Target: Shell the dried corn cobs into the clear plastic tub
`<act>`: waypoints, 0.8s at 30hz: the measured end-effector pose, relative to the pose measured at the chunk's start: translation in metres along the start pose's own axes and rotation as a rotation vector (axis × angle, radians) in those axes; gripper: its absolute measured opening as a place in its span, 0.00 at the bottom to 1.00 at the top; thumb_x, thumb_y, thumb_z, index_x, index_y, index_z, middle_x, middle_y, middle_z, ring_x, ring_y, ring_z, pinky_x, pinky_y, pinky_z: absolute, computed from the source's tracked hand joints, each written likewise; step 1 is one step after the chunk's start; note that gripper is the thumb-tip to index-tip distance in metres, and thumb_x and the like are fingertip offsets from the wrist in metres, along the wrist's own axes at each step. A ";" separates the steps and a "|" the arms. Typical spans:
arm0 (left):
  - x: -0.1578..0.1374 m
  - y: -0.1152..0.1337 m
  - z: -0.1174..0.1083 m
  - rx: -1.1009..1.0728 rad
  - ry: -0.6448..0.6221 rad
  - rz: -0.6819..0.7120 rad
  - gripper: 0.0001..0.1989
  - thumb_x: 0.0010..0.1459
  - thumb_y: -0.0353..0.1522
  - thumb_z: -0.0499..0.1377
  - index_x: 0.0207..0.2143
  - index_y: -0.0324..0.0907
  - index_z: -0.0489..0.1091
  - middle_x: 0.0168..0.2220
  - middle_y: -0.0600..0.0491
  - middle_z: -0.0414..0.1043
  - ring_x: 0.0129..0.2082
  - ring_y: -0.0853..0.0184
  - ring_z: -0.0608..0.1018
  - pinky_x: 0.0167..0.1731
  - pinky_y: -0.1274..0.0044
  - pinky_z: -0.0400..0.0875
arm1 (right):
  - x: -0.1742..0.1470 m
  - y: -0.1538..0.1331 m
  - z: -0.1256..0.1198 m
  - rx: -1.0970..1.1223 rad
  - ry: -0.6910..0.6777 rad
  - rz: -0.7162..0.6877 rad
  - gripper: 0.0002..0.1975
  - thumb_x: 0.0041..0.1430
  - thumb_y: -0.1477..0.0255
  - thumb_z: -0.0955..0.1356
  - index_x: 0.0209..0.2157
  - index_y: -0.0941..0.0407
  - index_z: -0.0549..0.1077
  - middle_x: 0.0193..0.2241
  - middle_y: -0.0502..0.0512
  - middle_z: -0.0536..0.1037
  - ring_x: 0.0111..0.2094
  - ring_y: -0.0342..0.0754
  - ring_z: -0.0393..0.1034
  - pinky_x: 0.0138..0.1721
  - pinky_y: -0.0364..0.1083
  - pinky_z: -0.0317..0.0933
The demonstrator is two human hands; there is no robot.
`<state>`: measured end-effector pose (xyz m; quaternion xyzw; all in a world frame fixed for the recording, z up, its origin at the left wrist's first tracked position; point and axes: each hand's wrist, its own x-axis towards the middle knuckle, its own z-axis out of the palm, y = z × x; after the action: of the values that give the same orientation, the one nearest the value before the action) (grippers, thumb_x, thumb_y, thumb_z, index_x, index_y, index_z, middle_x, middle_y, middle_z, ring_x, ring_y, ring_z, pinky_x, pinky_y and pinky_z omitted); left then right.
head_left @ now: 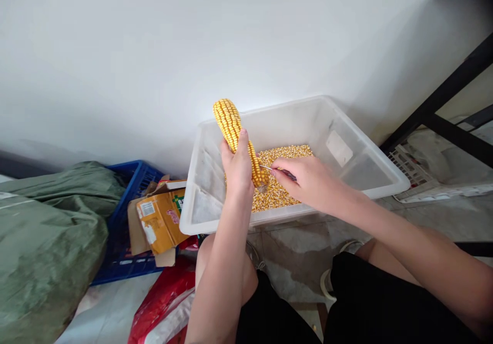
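Observation:
My left hand (238,167) is wrapped round a yellow corn cob (228,119), which is tilted with its upper end leaning left and its lower end over the bin. In my right hand (298,177) is a thin metal tool (265,167); its tip touches or nearly touches the cob's lower right side. My fingers hide most of the handle, so its exact kind cannot be made out. Under both hands, loose corn kernels (283,200) cover the floor of a translucent plastic bin (370,184). Rows of kernels still cover most of the visible cob.
To the left, a blue crate (129,262) holds a green cloth sack (50,231) and an orange cardboard box (162,221). A red plastic bag (164,298) lies in front. A black metal frame (442,90) stands right, a white wall (173,41) behind.

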<state>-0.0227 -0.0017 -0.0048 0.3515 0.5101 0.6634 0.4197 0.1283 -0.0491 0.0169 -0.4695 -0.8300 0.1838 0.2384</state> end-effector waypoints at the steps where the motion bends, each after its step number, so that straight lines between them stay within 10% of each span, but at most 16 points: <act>1: 0.000 0.000 0.000 -0.005 -0.032 -0.010 0.24 0.52 0.52 0.64 0.41 0.45 0.65 0.29 0.54 0.66 0.26 0.67 0.75 0.23 0.76 0.69 | 0.001 0.002 -0.007 -0.002 -0.046 0.003 0.14 0.67 0.67 0.60 0.37 0.55 0.76 0.23 0.48 0.72 0.22 0.42 0.60 0.27 0.45 0.47; 4: -0.001 0.000 -0.001 -0.046 -0.107 -0.057 0.24 0.51 0.51 0.65 0.41 0.45 0.67 0.30 0.52 0.69 0.26 0.67 0.76 0.22 0.76 0.69 | 0.003 0.013 -0.030 0.047 -0.181 0.056 0.12 0.62 0.62 0.66 0.33 0.55 0.77 0.20 0.46 0.69 0.20 0.41 0.57 0.25 0.45 0.47; 7: -0.001 0.000 -0.002 -0.092 -0.143 -0.144 0.24 0.51 0.51 0.64 0.41 0.44 0.68 0.31 0.50 0.72 0.26 0.66 0.77 0.21 0.76 0.68 | 0.006 0.021 -0.037 0.172 -0.023 0.131 0.12 0.59 0.61 0.68 0.32 0.56 0.77 0.21 0.47 0.69 0.23 0.41 0.59 0.26 0.44 0.50; 15: -0.008 0.007 0.002 -0.126 -0.287 -0.228 0.26 0.54 0.55 0.59 0.41 0.43 0.70 0.27 0.49 0.72 0.27 0.64 0.77 0.21 0.75 0.67 | 0.018 0.012 0.006 0.679 0.053 0.135 0.16 0.50 0.63 0.74 0.37 0.58 0.78 0.32 0.52 0.76 0.28 0.42 0.62 0.29 0.44 0.55; 24: -0.017 0.004 0.007 -0.082 -0.240 -0.163 0.27 0.55 0.57 0.56 0.40 0.43 0.70 0.27 0.50 0.71 0.26 0.66 0.76 0.23 0.75 0.67 | 0.014 0.004 0.016 0.556 0.201 0.122 0.08 0.55 0.68 0.71 0.33 0.58 0.78 0.30 0.52 0.78 0.29 0.44 0.67 0.31 0.45 0.59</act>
<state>-0.0106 -0.0154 0.0005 0.3682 0.4555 0.6009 0.5440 0.1164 -0.0362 0.0047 -0.4509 -0.6905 0.3706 0.4272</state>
